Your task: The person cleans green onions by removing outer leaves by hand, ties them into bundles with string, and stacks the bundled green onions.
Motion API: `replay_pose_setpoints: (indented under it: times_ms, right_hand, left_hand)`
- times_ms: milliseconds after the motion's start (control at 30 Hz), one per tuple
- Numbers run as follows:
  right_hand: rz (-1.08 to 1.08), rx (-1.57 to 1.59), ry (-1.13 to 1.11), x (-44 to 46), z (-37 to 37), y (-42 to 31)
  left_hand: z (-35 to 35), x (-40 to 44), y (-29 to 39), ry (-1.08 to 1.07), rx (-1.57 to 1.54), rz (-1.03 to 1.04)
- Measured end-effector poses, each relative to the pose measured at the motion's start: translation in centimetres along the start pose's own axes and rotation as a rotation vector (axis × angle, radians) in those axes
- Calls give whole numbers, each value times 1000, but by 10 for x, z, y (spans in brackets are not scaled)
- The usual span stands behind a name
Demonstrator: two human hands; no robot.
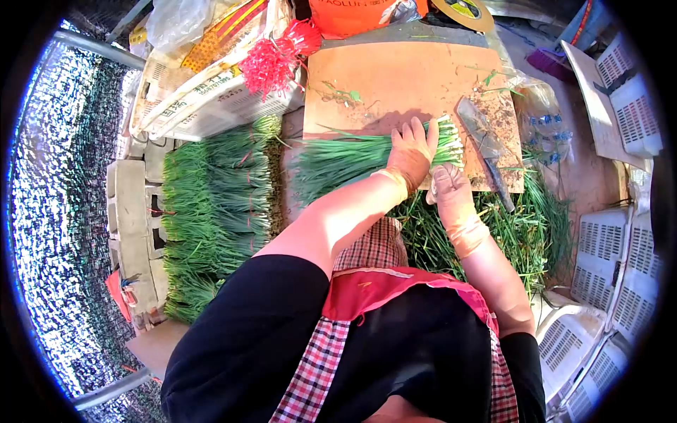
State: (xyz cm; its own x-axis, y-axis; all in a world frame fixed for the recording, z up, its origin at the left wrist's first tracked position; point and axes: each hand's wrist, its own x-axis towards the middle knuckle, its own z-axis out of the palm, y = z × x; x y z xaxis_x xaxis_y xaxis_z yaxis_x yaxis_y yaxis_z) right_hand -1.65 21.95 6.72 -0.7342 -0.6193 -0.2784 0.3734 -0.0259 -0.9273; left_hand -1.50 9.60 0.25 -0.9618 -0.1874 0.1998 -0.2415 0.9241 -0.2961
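Observation:
A bunch of long green stalks (338,156) lies across the wooden board (395,70), its pale cut ends pointing right. My left hand (411,154), gloved, rests over the bunch near those ends with its fingers curled round it. Just below the pale ends is my right hand (450,189), also gloved, its fingers pinched together at the lower edge of the bunch; what they hold is too small to make out. A cleaver (481,135) with a dark handle lies on the board to the right of both hands.
Stacked green bundles (218,211) stand left of the board, beside concrete blocks (130,204). Red ties (268,67) hang at a white crate's corner. Loose stalks (522,225) lie below the board. White crates (599,247) line the right side; a tape roll (465,10) is at the top.

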Motion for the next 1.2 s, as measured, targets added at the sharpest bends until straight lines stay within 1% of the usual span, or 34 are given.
replay_pose_setpoints:
  times_ms: [33, 67, 133, 167, 200, 267, 300, 333, 367, 400, 433, 467, 533, 567, 600, 633, 667, 733, 767, 800, 867, 900, 933, 967, 1000, 1033, 1067, 1100, 1133, 1200]
  right_hand:
    - [0, -88, -44, -3, -1, -3]
    - [-6, -88, -41, -2, 0, -5]
    - [-224, -321, -96, -8, 6, -4]
    - [-367, -432, -74, -4, 6, 0]
    - [-370, -438, -70, -1, 3, -2]
    - [-665, -1077, -266, 2, -2, -11]
    - [-529, -1306, -472, -2, -1, -27]
    - [-527, -1307, -473, -11, 1, -46]
    - [-423, -1150, -613, -25, 3, -65]
    - [-322, -988, -735, -32, 3, -77]
    - [-371, -809, -770, -31, -6, -83]
    - [-415, -628, -802, -27, -24, -87]
    - [8, -302, -413, -16, -61, -98]
    - [50, -522, -158, -2, -88, -85]
    - [-76, -830, 22, 1, -102, -79]
    - [1, -1043, 80, 7, -118, -63]
    - [-35, -1083, 120, 5, -122, -49]
    - [6, -735, -9, -3, -124, -19]
    - [-53, -865, -87, -9, -117, -23]
    - [51, -986, -66, -14, -109, -29]
    - [17, -906, -21, -27, -108, -23]
    - [-4, -897, -28, -34, -108, -25]
    - [-32, -885, -30, -41, -110, -29]
    - [-30, -865, 8, -51, -112, -33]
    - [-61, -834, 49, -62, -121, -32]
    - [82, -923, 77, -72, -119, -46]
    - [42, -910, 69, -78, -121, -46]
    - [-20, -935, 76, -79, -137, -25]
    - [76, -855, 76, -83, -126, -34]
    - [-29, -523, -3, -85, -103, -39]
  left_hand:
    - [5, 2, 0, 12, -98, -14]
    - [6, 6, -1, 29, -195, -26]
    - [7, 2, 0, 22, -193, -38]
    - [8, 4, -1, 9, -198, -33]
    - [7, 6, -1, -2, -205, -27]
    - [6, 9, -3, -29, -186, -16]
    - [-2, 10, -8, -86, -205, 33]
    - [-10, 10, -14, -149, -223, 76]
    - [-23, 11, -20, -224, -271, 117]
    - [-13, 17, -27, -225, -268, 124]
    - [3, 30, -36, -373, -421, 185]
    - [-18, 36, -52, -408, -592, 221]
    - [-64, 48, -84, -511, -940, 278]
    - [-56, 50, -83, -433, -964, 191]
    - [-50, 52, -79, -354, -983, 101]
    - [-53, 57, -72, -454, -997, 79]
    - [-57, 57, -61, -532, -781, 80]
    - [-54, 44, -30, -534, -579, 9]
    - [-53, 44, -24, -495, -516, -37]
    - [-50, 44, -26, -500, -515, -40]
    - [-46, 49, -42, -569, -816, 36]
    - [-46, 52, -51, -470, -818, -21]
    - [-47, 52, -65, -429, -925, -102]
    - [-45, 51, -84, -335, -1268, 70]
    - [-62, 47, -102, -263, -1529, 149]
    - [-80, 42, -121, -213, -1787, 253]
    - [-119, 20, -130, -189, -1978, 228]
    - [-141, 4, -141, -153, -1994, 193]
    - [-151, -5, -138, -114, -2168, 175]
    - [-180, -13, -136, -18, -2147, 279]
